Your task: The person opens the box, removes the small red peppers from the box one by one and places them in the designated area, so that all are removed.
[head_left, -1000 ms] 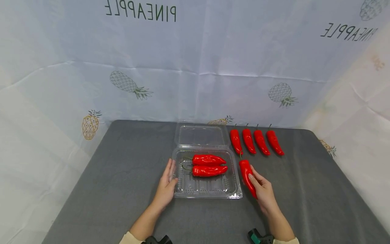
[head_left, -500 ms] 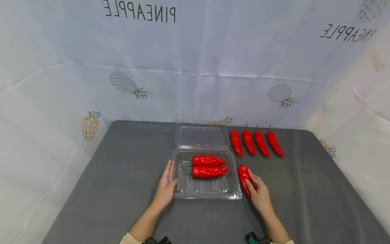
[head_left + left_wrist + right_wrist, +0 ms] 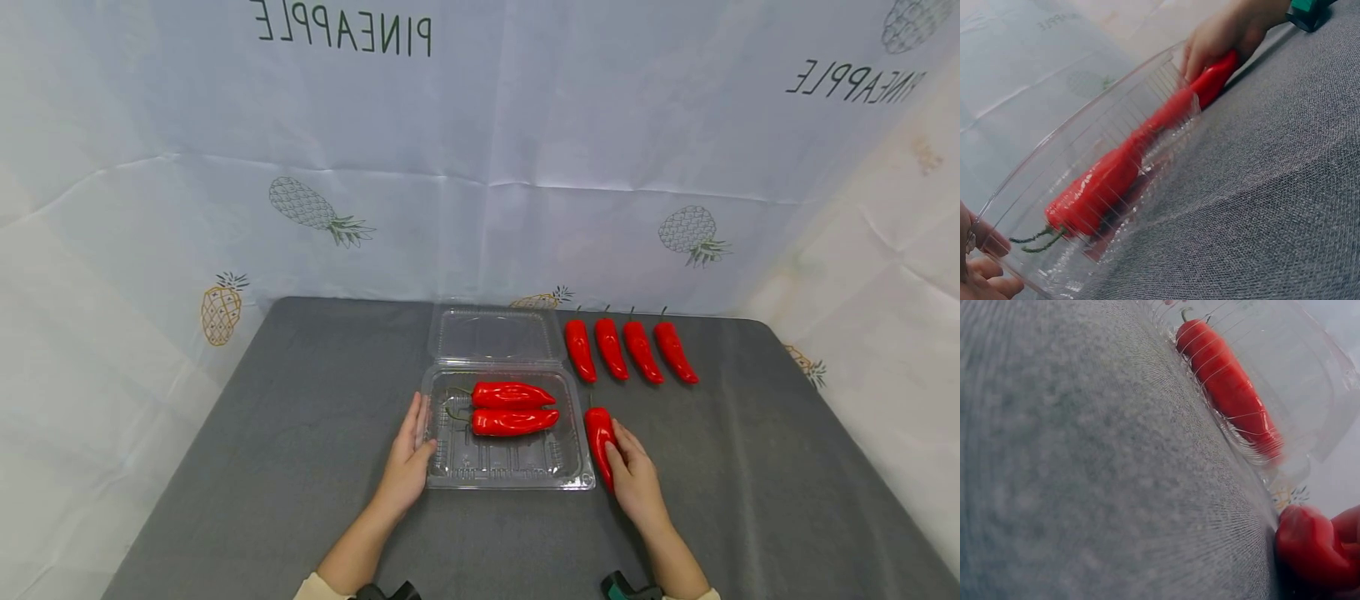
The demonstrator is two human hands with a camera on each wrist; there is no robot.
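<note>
A clear plastic clamshell container lies on the dark grey table with its lid folded back. Two red chili peppers rest inside it, one behind the other, stems to the left. My left hand holds the container's left edge, thumb at the rim and fingers along the side wall. Just outside the right wall, my right hand grips another red pepper, its stem pointing away from me. In the left wrist view this pepper shows beyond the container, partly covered by the fingers.
Several more red peppers lie in a row at the back right of the table, to the right of the lid. A white cloth with pineapple prints hangs behind the table and at its sides.
My right hand has moved slightly left and toward me with its pepper, coming close to the container's right wall. The left hand and container have stayed in place.
</note>
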